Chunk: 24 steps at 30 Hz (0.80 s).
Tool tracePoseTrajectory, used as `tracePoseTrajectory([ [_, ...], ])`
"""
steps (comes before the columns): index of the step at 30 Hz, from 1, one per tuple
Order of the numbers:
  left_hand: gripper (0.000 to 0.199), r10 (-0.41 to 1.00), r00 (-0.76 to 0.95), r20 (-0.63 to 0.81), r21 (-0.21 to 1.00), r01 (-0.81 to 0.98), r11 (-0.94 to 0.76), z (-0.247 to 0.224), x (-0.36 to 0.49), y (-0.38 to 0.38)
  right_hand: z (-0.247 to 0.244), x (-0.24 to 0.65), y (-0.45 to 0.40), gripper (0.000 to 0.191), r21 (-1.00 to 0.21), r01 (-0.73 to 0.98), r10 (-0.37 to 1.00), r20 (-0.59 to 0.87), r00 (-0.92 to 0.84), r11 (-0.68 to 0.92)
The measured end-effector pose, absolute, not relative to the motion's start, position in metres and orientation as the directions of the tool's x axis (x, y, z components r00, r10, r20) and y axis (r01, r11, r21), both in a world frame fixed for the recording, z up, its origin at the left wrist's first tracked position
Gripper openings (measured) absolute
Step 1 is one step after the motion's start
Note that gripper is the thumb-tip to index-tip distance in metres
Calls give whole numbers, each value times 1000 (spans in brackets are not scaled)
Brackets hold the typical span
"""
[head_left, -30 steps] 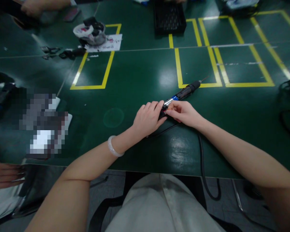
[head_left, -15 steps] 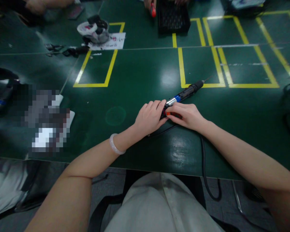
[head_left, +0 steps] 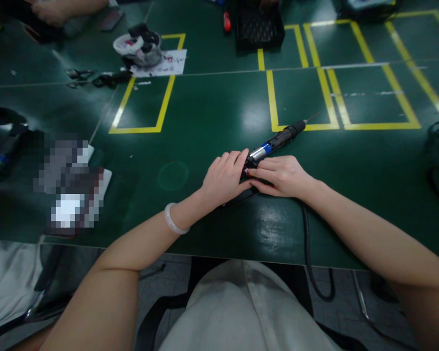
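Note:
A pen-shaped electric screwdriver (head_left: 278,141), black with a silver and blue band, lies slanted on the green table with its thin tip pointing to the upper right. My left hand (head_left: 227,176) is wrapped round its lower-left end. Close against it, my right hand (head_left: 281,175) has its thumb and fingertips pressed together at the same end, by a small red part that the fingers mostly hide. What exactly the right fingers pinch cannot be made out. A black cable (head_left: 307,243) runs from beneath the hands over the table's front edge.
Yellow tape frames (head_left: 305,126) mark the table (head_left: 212,112). Farther back are a black crate (head_left: 259,29), a red-handled tool (head_left: 227,22) and a roll-like item (head_left: 141,46) on white paper. A person's hand (head_left: 51,12) shows at the upper left. Blurred-out items lie left.
My right fingertips have shifted slightly left and down on the screwdriver's end, and the orange-red part there is more covered. The person's hand at the red-handled tool has gone from it.

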<state>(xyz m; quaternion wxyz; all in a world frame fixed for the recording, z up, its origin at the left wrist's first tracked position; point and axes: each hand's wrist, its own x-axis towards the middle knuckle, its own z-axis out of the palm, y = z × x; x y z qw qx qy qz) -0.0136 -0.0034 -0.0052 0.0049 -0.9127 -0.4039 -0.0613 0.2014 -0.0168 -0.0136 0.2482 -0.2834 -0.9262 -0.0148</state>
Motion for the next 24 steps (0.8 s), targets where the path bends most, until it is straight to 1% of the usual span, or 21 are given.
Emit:
tracePoseTrajectory([
  [3,62,738,662,126,48,739,-671,-5,-13,-4,-14,201,-17,34,-168,549,561,434,-705,819],
  [5,56,739,659,137,55,740,-670,-6,-13,-4,-14,201,-18,35,-214,558,591,414,-692,802],
  [10,52,752,644,139,91,748,-657,-7,-13,-2,-14,203,-15,29,-385,593,706,401,-583,708],
  [13,53,758,638,134,105,752,-651,-6,-14,2,-16,207,-11,26,-463,600,758,408,-509,652],
  [16,54,772,625,119,110,764,-636,-6,-16,8,-20,211,-7,25,-503,599,782,420,-460,623],
  [19,57,792,598,123,94,787,-609,-7,-23,21,-22,212,-4,26,-525,615,809,399,-432,588],
  [24,52,862,478,166,61,868,-493,-16,-49,63,-24,214,0,28,-563,617,834,341,-433,550],
])
